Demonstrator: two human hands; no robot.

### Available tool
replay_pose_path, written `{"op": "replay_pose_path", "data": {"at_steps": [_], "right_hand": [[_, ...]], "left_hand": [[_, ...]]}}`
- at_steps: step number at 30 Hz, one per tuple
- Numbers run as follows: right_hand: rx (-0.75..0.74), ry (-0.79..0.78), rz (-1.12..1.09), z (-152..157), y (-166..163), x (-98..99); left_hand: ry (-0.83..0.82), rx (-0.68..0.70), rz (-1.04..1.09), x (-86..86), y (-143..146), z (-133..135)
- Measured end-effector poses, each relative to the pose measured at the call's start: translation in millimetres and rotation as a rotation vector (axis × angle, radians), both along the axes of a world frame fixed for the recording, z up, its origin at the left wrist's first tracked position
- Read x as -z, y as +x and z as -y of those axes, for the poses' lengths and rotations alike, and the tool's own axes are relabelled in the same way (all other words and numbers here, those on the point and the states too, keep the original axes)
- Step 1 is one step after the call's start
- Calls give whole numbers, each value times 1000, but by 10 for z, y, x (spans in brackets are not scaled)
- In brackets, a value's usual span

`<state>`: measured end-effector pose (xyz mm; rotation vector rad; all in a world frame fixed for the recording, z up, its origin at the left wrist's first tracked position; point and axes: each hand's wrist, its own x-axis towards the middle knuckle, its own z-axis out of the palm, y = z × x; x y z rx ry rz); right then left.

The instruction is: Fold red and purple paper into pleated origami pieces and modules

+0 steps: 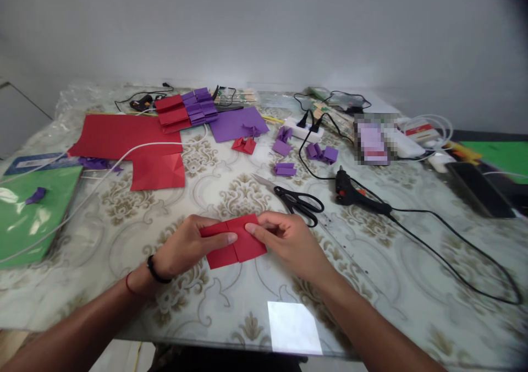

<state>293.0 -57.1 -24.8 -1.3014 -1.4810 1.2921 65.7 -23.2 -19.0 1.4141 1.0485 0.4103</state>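
Note:
Between my two hands is a piece of red folded paper [247, 246] with a crease down its middle. My left hand [193, 242] pinches its left part, thumb on top and fingers behind. On the right side, my right hand [289, 240] grips it the same way, thumb pressed near the upper right. The paper is held a little above the patterned tablecloth. Just beyond my right hand lie black-handled scissors [295, 198], blades pointing to the upper left. Small purple folded paper pieces [285, 169] and a red folded piece [244, 145] rest farther back.
A black glue gun [350, 193] lies at right, its cord looping toward the edge. Red sheets [124, 135], a purple sheet [237, 124] and a folded red-purple stack [185, 110] lie at back left. A white cable crosses the left side. A power strip [303, 130] stands behind.

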Motion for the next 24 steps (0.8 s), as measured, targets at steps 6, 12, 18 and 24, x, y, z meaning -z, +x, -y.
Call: {"op": "replay_pose_path", "data": {"at_steps": [6, 12, 18, 24], "right_hand": [[-10, -30, 40, 13, -24, 22], [-4, -45, 16, 15, -51, 37], [5, -46, 4, 35, -66, 40], [-11, -43, -29, 32, -73, 20]], "left_hand": [[44, 58, 8, -34, 24, -1], [114, 60, 11, -18, 20, 1], [120, 62, 30, 1, 10, 19], [88, 60, 78, -32, 24, 29]]}}
